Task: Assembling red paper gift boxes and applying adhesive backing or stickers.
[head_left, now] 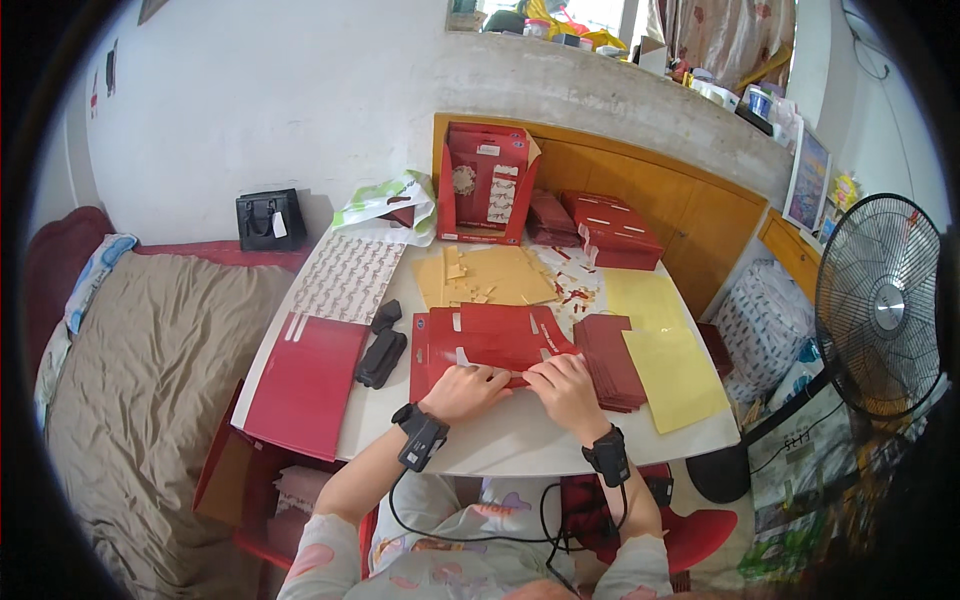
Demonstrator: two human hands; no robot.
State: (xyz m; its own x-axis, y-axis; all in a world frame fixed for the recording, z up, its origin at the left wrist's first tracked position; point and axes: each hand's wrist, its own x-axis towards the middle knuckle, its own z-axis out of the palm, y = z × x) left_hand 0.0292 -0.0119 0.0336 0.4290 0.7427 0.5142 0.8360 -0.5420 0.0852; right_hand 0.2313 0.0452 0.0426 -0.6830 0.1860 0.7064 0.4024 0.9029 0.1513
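A red printed cardboard blank (490, 342) with slots and white patches lies at the middle of the table. Its near edge is under both of my hands. My left hand (466, 392) has its fingers curled over that edge, partly closed. Beside it, my right hand (562, 388) pinches the same edge near the blank's right corner. The exact fold between the fingertips is too small to make out. Right of the blank, close to my right hand, sits a stack of dark red card pieces (606, 362). Each wrist wears a black strapped device with a cable.
Red sheets (306, 378) lie at left, below a patterned sheet (350, 278). Black objects (381, 358) sit beside them. Yellow sheets (675, 375) lie at right. An upright red box (487, 185) and red stacks (612, 228) stand behind. A black fan (880, 305) rises at right.
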